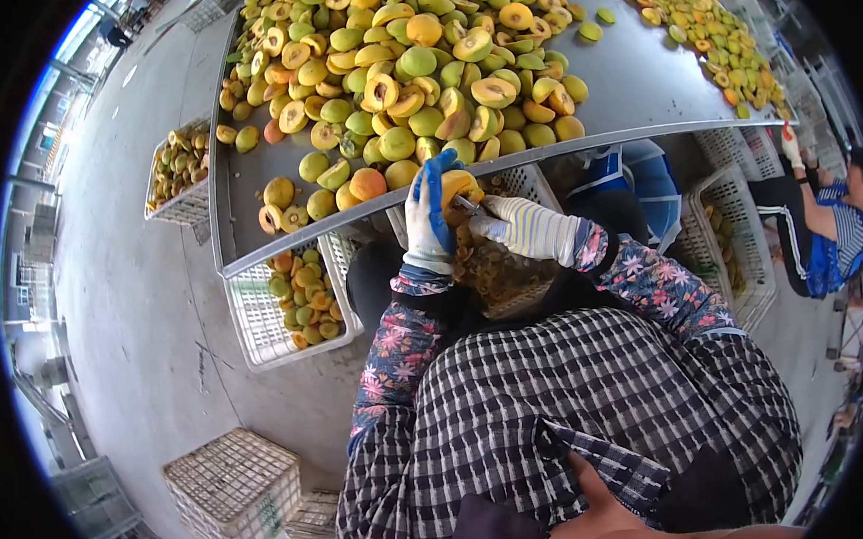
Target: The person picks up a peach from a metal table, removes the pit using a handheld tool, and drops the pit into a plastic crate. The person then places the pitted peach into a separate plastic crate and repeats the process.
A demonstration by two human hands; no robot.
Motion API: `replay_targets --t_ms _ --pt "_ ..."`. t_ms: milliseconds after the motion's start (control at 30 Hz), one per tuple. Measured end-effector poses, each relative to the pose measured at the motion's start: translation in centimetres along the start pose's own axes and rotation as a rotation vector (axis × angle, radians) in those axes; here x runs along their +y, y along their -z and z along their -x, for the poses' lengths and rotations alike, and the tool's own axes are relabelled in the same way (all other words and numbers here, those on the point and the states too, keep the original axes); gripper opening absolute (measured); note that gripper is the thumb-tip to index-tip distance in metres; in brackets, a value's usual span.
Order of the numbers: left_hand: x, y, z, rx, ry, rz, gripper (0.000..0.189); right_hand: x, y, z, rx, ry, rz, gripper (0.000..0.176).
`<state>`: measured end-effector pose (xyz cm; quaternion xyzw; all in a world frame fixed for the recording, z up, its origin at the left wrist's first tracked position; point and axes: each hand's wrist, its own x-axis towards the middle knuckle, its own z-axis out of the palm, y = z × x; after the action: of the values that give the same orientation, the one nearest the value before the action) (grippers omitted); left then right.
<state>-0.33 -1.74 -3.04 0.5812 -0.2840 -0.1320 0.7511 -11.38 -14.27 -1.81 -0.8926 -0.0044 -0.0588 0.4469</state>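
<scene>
My left hand (430, 215), in a blue-and-white glove, grips a yellow peach (461, 186) just off the near edge of the metal table (634, 91). Closed beside it, my right hand (533, 228) wears a striped knit glove and holds a small metal tool (465, 204) against the fruit. The tool's full shape is hidden by the fingers. Beyond my hands, a large heap of halved peaches (406, 71), green and yellow, covers much of the tabletop. Below my hands stands a crate holding brownish pits or scraps (493, 267).
A white crate (253, 323) of peach pieces stands under the table's left side; another filled crate (177, 204) is farther left. An overturned crate (232, 486) sits on the floor. At right are a crate (759, 258) and a co-worker (834, 222). The table has a raised rim.
</scene>
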Motion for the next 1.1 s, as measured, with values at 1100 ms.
replay_targets --t_ms 1100 --pt "-1.1 -0.7 -0.3 -0.081 0.393 0.324 0.032 -4.7 0.6 2.4 -0.210 -0.858 -0.948 0.028"
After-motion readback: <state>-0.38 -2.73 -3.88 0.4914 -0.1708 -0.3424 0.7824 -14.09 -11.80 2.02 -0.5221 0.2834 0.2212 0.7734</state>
